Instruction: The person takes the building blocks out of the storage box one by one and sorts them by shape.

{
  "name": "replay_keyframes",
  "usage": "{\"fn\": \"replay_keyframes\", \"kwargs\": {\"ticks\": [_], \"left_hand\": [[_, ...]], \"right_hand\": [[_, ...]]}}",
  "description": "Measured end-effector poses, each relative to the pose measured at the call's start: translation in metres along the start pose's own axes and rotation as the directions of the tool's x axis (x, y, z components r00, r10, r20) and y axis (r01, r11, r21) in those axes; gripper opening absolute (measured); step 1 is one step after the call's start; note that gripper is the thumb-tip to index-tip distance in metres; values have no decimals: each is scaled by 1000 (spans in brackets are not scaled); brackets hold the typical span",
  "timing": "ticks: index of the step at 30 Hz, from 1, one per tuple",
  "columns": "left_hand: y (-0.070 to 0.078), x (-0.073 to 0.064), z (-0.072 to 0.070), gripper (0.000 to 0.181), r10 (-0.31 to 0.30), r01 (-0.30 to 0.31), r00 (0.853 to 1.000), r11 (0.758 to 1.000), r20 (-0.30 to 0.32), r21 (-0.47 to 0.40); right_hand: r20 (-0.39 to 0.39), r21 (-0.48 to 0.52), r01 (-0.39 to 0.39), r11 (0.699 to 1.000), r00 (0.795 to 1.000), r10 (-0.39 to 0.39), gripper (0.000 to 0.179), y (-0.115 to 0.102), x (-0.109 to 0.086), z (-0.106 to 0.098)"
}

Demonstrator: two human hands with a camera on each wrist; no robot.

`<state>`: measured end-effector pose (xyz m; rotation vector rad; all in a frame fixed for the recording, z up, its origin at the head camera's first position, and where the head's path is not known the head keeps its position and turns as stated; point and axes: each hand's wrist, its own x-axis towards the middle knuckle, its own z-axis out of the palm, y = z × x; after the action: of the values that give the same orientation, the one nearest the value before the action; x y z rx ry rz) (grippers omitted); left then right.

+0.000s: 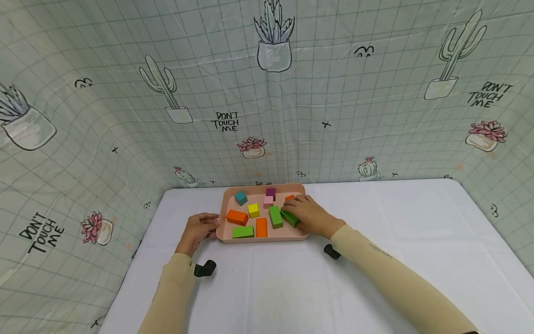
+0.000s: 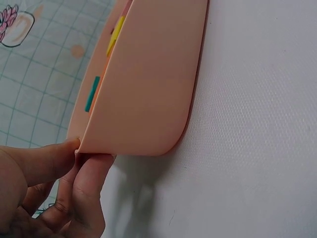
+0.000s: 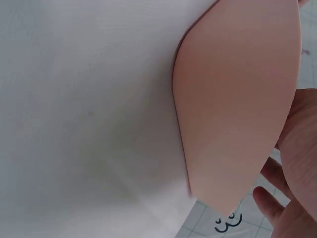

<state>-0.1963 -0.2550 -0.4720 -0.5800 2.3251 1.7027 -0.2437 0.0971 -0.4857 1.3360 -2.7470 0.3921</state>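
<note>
Left grip (image 1: 199, 230) pinches the tray (image 1: 275, 240) — a green block (image 1: 289, 218) lies partly under right grip (image 1: 312, 216), its hold unclear.

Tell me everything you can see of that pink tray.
The tray is pale pink-orange, a shallow rectangle with rounded corners and smooth, plain walls that look like plastic. It sits open side up on the white table, near its far edge, with colored blocks spread inside it. The left hand pinches its left side; the right hand reaches over its right side, though whether it touches the tray is unclear.
</note>
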Motion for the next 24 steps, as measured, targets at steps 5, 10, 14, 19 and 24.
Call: {"fn": "replay_keyframes", "kwargs": {"ticks": [5, 10, 14, 19, 24], "left_hand": [[0, 0, 0, 38, 4, -4, 1000, 1000, 5, -1], [0, -1, 0, 38, 8, -8, 1000, 1000, 5, 1], [-1, 0, 0, 38, 9, -9, 1000, 1000, 2, 7], [-1, 1, 1, 37, 4, -4, 1000, 1000, -10, 17], [-1, 0, 0, 37, 3, -3, 1000, 1000, -7, 21]], "right_hand": [[42, -36, -8, 999, 999, 9, 57, -2, 3, -5], [75, -43, -28, 999, 997, 31, 59, -3, 4, -7], [35, -59, -38, 998, 999, 40, 59, -2, 1, -8], [-64, -83, -82, 993, 995, 77, 59, -2, -5, -12], [-176, -91, -125, 988, 978, 108, 61, 0, -17, -20]]}}
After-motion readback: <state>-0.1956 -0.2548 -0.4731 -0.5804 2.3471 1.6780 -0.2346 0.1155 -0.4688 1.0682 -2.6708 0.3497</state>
